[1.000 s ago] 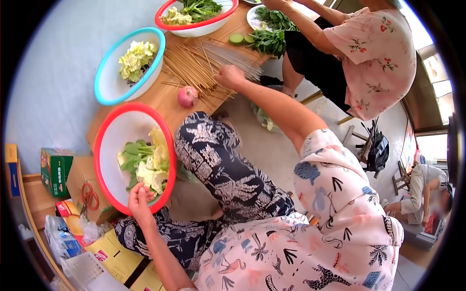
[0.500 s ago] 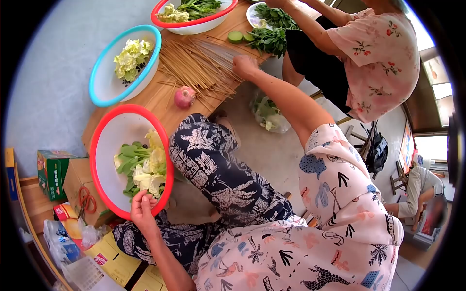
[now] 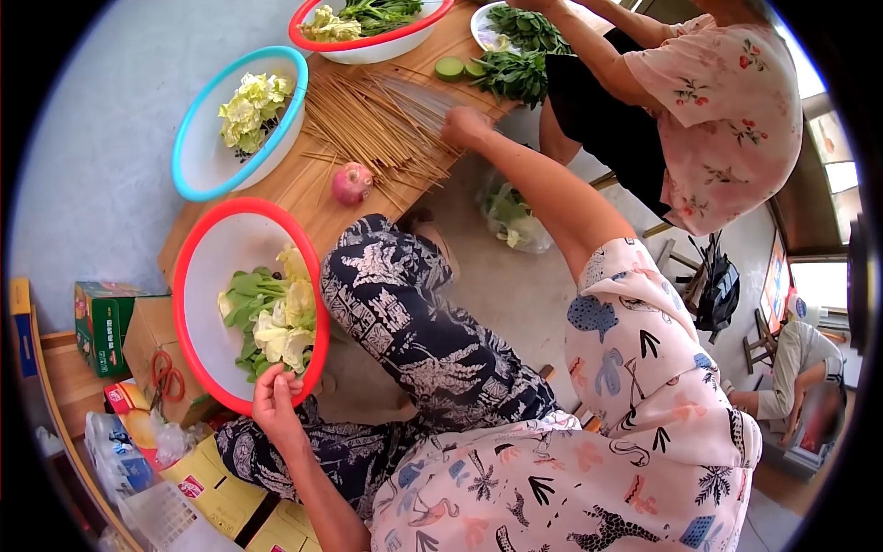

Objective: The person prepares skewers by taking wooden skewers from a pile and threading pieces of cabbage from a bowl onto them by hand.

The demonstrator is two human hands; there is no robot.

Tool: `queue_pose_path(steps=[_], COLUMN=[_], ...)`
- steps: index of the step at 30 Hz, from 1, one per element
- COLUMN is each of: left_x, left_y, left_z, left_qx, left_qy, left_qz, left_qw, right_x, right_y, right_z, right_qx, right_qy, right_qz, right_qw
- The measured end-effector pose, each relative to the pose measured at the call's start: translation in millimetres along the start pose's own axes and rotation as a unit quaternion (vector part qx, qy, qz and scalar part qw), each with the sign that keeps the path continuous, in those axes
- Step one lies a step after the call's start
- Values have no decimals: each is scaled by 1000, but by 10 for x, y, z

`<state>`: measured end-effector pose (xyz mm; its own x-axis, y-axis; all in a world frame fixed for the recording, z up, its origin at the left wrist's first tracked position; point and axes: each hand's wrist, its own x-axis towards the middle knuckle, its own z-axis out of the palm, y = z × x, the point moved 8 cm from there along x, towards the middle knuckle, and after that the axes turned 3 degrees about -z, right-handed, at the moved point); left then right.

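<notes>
My left hand (image 3: 280, 407) is at the near rim of a red-rimmed white basin (image 3: 207, 267). Its fingertips are pinched together beside the lettuce leaves (image 3: 283, 333); what they hold, if anything, is hidden. Green leaves (image 3: 246, 299) lie in the same basin. Across the wooden table (image 3: 207, 213), my right hand (image 3: 466, 127) is closed at the ends of a spread of bamboo skewers (image 3: 368, 124). The skewers' ends run up to its curled fingers, and a clear plastic sheath (image 3: 418, 99) lies among them. A pinkish-purple onion (image 3: 351, 184) sits beside the skewers.
A blue-rimmed basin (image 3: 189, 156) holds pale lettuce; another red-rimmed basin (image 3: 386, 46) holds greens. Green slices (image 3: 449, 68) and leafy herbs (image 3: 515, 75) lie near a co-worker (image 3: 727, 110). Cartons (image 3: 152, 345) and red scissors (image 3: 166, 375) are at left. A bag of leaves (image 3: 515, 221) rests on the floor.
The view has shifted very slightly. My left hand has moved a little at the basin rim; my right hand stays closed at the skewers.
</notes>
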<state>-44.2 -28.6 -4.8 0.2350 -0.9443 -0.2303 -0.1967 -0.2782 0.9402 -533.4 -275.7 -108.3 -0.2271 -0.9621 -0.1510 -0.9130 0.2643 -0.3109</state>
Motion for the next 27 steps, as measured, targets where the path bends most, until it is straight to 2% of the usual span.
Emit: queue_pose_path(steps=[2, 4, 7, 10, 20, 22, 23, 25, 26, 27], left_x=[-19, -17, -9, -18, -25, -30, -38, -47, -52, -56], left_y=[9, 12, 6, -2, -9, 12, 15, 15, 18, 13], left_z=[-1, 9, 17, 39, 46, 65, 72, 88, 95, 101], left_qx=[6, 6, 4, 5, 13, 12, 11, 5, 2, -2], left_qy=[4, 3, 0, -2, -7, -4, 0, -2, -3, -1], left_qz=[0, 1, 4, 6, 12, 8, 4, 7, 10, 12], left_qw=[1000, 1000, 1000, 1000, 1000, 1000, 1000, 1000, 1000, 1000], right_x=[12, 5, -28, -120, 10, 66, 58, -221, -341, -526], right_y=[64, 19, -65, -145, -31, 32, 106, 197, 220, 164], right_z=[19, -4, -32, -100, -119, 78, 87, 191, 153, 174], right_qx=[28, -29, -99, -90, -34, 100, 98, 327, 323, 452], right_qy=[14, 16, 38, 25, -13, -139, -138, -249, -247, -282], right_qz=[-1, -45, -57, -17, -31, -49, -50, 57, 55, 78], right_qw=[999, 998, 993, 996, 999, 984, 984, 910, 912, 842])
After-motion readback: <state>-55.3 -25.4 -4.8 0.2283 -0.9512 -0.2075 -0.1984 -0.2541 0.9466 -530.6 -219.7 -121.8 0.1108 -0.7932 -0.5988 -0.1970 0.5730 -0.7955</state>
